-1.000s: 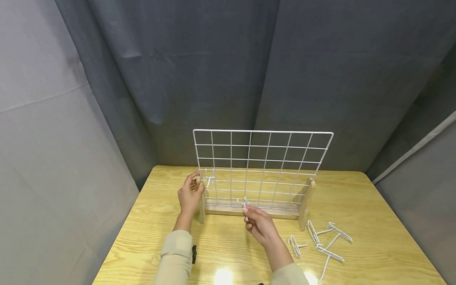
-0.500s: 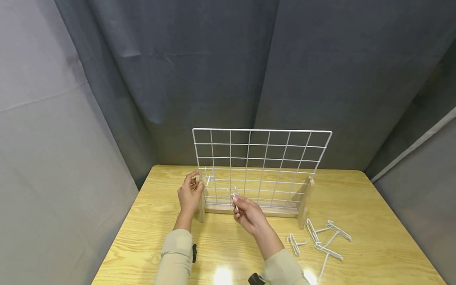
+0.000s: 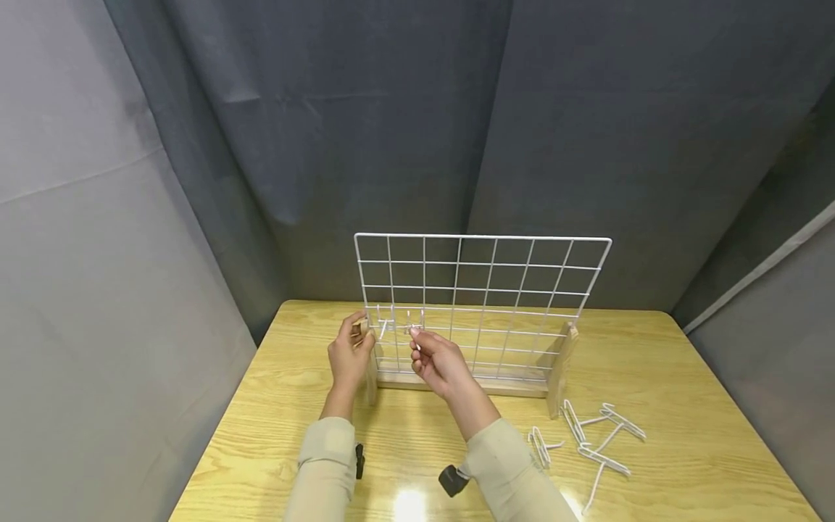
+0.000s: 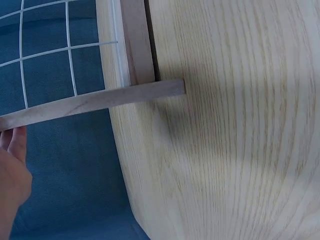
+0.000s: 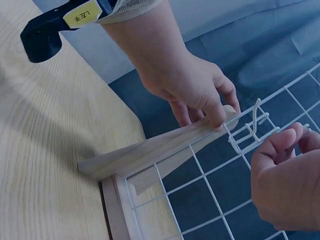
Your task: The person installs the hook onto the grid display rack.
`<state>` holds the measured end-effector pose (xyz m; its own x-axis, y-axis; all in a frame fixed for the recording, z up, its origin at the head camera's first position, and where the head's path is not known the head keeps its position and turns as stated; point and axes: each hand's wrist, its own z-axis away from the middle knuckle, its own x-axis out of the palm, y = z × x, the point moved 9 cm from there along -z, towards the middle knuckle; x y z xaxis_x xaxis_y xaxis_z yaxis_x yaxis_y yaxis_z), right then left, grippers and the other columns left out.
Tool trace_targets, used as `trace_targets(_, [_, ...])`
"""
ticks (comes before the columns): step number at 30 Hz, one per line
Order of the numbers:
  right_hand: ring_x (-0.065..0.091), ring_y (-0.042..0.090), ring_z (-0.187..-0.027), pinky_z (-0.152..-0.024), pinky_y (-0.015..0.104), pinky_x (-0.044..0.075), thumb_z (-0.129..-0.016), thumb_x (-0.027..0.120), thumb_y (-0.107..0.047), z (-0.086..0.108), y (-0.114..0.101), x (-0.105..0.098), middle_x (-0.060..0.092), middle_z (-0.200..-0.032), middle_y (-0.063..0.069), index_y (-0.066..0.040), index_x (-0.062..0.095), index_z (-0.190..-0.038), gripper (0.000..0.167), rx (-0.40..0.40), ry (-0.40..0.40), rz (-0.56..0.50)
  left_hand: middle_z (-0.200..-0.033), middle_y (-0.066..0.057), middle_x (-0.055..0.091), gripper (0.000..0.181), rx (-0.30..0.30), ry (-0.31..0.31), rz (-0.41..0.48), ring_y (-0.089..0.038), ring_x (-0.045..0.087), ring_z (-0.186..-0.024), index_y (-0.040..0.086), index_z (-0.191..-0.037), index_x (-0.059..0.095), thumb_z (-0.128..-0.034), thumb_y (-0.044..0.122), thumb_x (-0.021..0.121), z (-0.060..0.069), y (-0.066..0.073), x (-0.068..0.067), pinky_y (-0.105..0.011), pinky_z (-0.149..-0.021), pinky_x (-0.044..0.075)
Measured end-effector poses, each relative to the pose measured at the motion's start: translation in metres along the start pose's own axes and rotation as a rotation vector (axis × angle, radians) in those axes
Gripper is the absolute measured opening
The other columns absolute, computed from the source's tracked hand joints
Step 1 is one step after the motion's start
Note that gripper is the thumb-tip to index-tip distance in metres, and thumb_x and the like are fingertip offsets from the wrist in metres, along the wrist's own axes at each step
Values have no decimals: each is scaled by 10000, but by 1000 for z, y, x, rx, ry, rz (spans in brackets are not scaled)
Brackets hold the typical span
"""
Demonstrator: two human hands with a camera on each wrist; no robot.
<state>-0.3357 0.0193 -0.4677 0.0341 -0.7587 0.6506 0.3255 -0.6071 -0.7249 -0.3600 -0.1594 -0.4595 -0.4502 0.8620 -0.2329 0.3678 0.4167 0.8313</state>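
Note:
A white wire grid (image 3: 483, 289) stands upright in a wooden stand (image 3: 559, 370). My left hand (image 3: 349, 357) grips the top of the stand's left upright, with fingers and thumb around the wood (image 5: 165, 147). One white hook (image 3: 385, 323) hangs on the grid beside that hand. My right hand (image 3: 443, 365) pinches a second white hook (image 3: 414, 324) against the grid, just right of the first. In the right wrist view, the right hand (image 5: 287, 180) covers most of its hook, so whether its prongs catch the wire cannot be told.
Several loose white hooks (image 3: 604, 460) lie on the wooden table (image 3: 261, 435) at the right, in front of the stand's right upright. One smaller-looking hook (image 3: 541, 446) lies nearer the middle. A dark curtain (image 3: 365, 145) hangs behind the table.
My right hand has moved left and up along the grid with its hook, from the lower middle to beside the hanging hook. My left hand has stayed on the upright.

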Motion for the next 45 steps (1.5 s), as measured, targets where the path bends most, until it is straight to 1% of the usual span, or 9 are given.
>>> trace_targets(3, [488,57,-532,-458,125,411,-918,548,-60,-5,-1,6,524,-703,19,-9,554,-931,53,4,7,-14,-848,-116,655,433,10,4,-13,-281,667,-816,118,-1161,613,-756,-34,635,-1,1,0,-324,-710,557])
trace_targets(9, [490,52,-518,-464,125,407,-916,553,-64,-13,1,12,526,-674,7,-43,521,-892,46,36,39,-70,-864,-124,655,442,-7,10,-22,-292,664,-826,140,-1166,615,-756,-25,634,1,0,-1,-337,-716,557])
trace_targets(14, [491,49,-497,-448,117,392,-897,577,-59,-18,3,11,539,-635,8,-13,568,-873,52,59,69,-136,-886,-117,666,444,-18,16,-10,-273,664,-838,139,-1169,616,-758,-30,629,2,-2,1,-315,-733,550])
trace_targets(18, [486,49,-496,-440,112,389,-893,586,-64,-21,5,14,532,-641,7,-3,599,-852,75,60,71,-175,-882,-121,669,445,-2,20,-4,-267,666,-835,135,-1169,615,-758,-33,628,0,1,0,-316,-740,550])
trace_targets(22, [473,43,-501,-442,109,384,-910,562,-69,-21,7,15,515,-648,-1,-29,594,-829,96,51,89,-170,-885,-132,667,453,-5,22,-5,-278,665,-836,136,-1173,617,-757,-43,632,0,3,-1,-322,-740,551])
trace_targets(27, [457,38,-513,-449,109,372,-923,540,-77,-20,10,10,497,-663,-12,-26,573,-876,76,38,119,-144,-882,-119,664,454,-50,12,-5,-271,663,-836,143,-1171,621,-760,-49,640,1,1,-1,-321,-739,551])
trace_targets(31, [455,37,-519,-459,112,371,-927,541,-89,-21,13,7,490,-667,-13,-15,550,-928,75,32,109,-150,-885,-111,662,451,-56,10,-5,-272,662,-841,150,-1171,621,-761,-37,640,1,0,-1,-331,-740,552])
trace_targets(38, [458,43,-512,-458,119,369,-929,543,-100,-23,15,4,497,-658,-8,-33,574,-932,74,32,85,-196,-886,-103,662,453,-64,8,1,-268,662,-847,165,-1169,624,-763,-35,632,0,0,0,-321,-743,550])
trace_targets(45, [454,51,-522,-461,120,367,-945,508,-99,-24,17,3,496,-671,0,-16,541,-989,99,23,65,-196,-890,-105,654,447,-84,1,-2,-267,659,-861,166,-1169,624,-766,-27,630,-1,-4,0,-299,-749,546])
